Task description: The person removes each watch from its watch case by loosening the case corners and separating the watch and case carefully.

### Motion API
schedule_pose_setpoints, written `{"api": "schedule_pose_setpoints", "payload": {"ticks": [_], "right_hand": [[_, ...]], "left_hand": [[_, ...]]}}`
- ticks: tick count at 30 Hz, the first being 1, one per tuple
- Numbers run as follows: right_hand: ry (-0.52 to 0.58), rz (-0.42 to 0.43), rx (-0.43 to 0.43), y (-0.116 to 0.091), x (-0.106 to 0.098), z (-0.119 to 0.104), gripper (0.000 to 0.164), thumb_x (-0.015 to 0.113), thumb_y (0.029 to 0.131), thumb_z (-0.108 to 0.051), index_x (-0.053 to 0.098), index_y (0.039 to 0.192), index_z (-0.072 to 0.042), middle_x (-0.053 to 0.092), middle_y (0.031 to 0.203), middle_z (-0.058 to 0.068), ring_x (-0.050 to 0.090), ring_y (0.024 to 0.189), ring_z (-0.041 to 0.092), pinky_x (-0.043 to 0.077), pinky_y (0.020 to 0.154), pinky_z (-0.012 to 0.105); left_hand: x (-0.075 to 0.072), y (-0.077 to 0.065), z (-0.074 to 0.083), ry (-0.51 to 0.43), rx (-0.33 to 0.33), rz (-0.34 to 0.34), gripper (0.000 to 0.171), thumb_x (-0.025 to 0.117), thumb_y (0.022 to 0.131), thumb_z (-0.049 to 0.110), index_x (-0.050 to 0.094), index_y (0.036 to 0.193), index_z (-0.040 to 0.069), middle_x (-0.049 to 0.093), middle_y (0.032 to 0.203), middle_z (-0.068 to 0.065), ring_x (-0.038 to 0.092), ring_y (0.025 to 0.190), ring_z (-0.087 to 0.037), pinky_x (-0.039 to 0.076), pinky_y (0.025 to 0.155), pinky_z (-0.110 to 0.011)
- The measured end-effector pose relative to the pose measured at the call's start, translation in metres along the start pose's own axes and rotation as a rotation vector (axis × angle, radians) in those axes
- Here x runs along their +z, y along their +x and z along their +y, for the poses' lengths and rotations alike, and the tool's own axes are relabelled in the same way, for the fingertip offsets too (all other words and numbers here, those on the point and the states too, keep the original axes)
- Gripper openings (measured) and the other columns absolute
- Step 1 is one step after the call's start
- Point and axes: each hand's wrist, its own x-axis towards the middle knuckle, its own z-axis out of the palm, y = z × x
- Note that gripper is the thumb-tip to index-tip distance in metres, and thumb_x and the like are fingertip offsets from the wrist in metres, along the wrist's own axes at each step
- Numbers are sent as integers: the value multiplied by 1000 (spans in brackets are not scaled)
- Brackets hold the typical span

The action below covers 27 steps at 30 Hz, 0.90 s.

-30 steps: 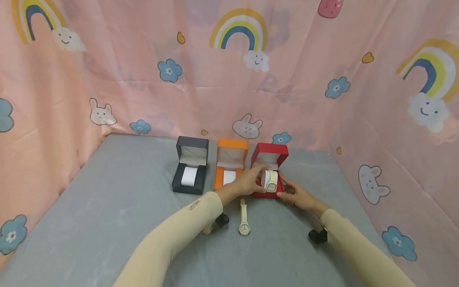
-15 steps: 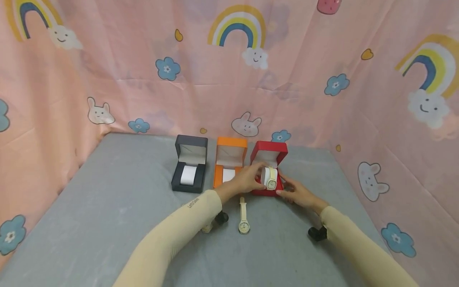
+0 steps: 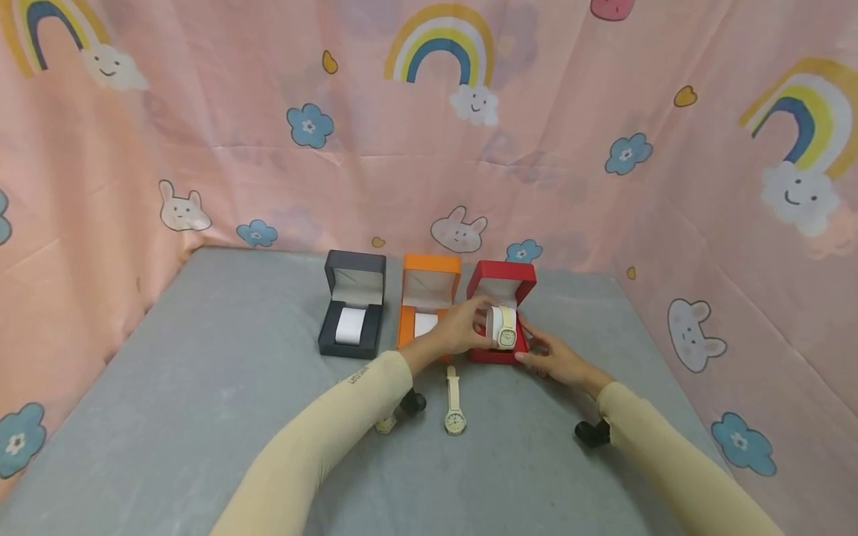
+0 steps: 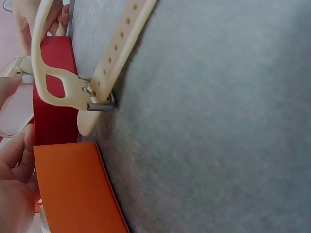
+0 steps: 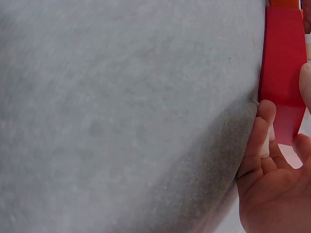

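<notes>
My left hand point(image 3: 462, 327) pinches a white watch cushion point(image 3: 497, 321) with a cream square-faced watch point(image 3: 507, 337) wrapped round it. The cushion sits at the open red watch box point(image 3: 501, 271), partly covered by the fingers. My right hand point(image 3: 559, 363) grips the right front corner of that box, thumb at the front. In the right wrist view the fingers of the right hand point(image 5: 277, 194) lie along the side of the red box point(image 5: 284, 58). In the left wrist view, a cream strap with a buckle point(image 4: 104, 73) fills the foreground before the boxes.
To the left stand an open orange watch box point(image 3: 432, 263) and an open dark grey one point(image 3: 356, 260), each with a white cushion. A cream round-faced watch point(image 3: 455, 423) lies in front. Another watch point(image 3: 385, 425) is mostly hidden under the left sleeve.
The head view has shifted slightly, so everything sits a little higher. Both hands stay at the red box; the cushion with the watch appears slightly more raised and tilted.
</notes>
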Motion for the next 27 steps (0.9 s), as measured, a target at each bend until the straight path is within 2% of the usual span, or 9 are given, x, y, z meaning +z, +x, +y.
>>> {"api": "schedule_pose_setpoints", "payload": {"ticks": [6, 11, 14, 21, 27], "right_hand": [[0, 2, 6, -1, 0, -1, 87, 66, 99, -32, 11, 164, -15, 54, 122, 23, 57, 80, 21, 52, 67, 33], [2, 5, -7, 0, 0, 0, 86, 66, 99, -31, 11, 164, -16, 55, 119, 23, 56, 78, 20, 52, 66, 32], [13, 3, -29, 0, 1, 2, 84, 65, 99, -28, 13, 164, -14, 55, 117, 23, 56, 74, 18, 51, 64, 31], [28, 5, -32, -2, 1, 2, 82, 66, 99, -26, 16, 163, -11, 55, 119, 24, 54, 71, 17, 50, 63, 30], [15, -4, -31, -3, 0, -4, 85, 65, 99, -27, 12, 163, -10, 56, 121, 25, 57, 77, 19, 52, 65, 33]], "left_hand": [[1, 2, -4, -48, -3, 3, 66, 83, 84, 15, 48, 140, 16, 63, 130, -8, 67, 111, -17, 57, 92, -26], [-1, 4, -4, -204, -5, 27, 67, 81, 85, 13, 45, 141, 11, 62, 128, -12, 67, 104, -19, 57, 88, -26], [-1, 4, -3, -259, -17, 50, 68, 80, 87, 16, 43, 144, 9, 63, 125, -15, 68, 103, -20, 57, 87, -29], [-2, 1, -1, -223, -50, 88, 67, 80, 87, 28, 46, 144, 13, 64, 125, -11, 68, 106, -20, 58, 89, -32], [-10, -3, 3, -219, -60, 81, 67, 82, 85, 25, 48, 141, 11, 68, 119, -12, 70, 99, -16, 56, 82, -26]]}}
